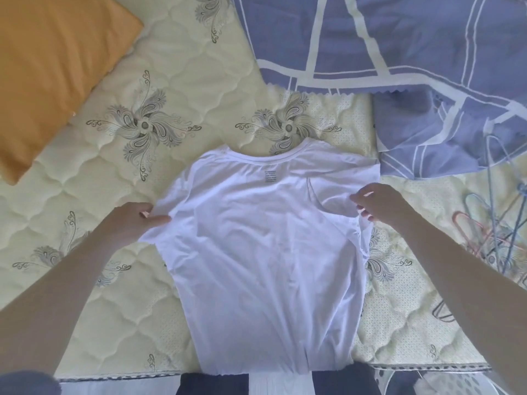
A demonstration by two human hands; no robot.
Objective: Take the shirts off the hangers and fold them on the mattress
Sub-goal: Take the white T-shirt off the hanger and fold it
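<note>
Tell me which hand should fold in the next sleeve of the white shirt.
Left, probably. The left hand pinches the white shirt's outspread sleeve; the sleeve at the right hand looks already folded in.

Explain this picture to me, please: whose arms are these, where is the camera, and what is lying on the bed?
There is no machine here: a person works with bare hands. The single picture comes from a camera worn on the person's head, looking down, so both arms reach in from below. The left hand and the right hand each pinch a sleeve of a white shirt. The shirt is spread flat on the mattress, collar pointing away from the person. An orange pillow lies at the upper left. A blue-and-white bedcover is bunched at the upper right, and a heap of wire hangers lies at the right edge.
</note>
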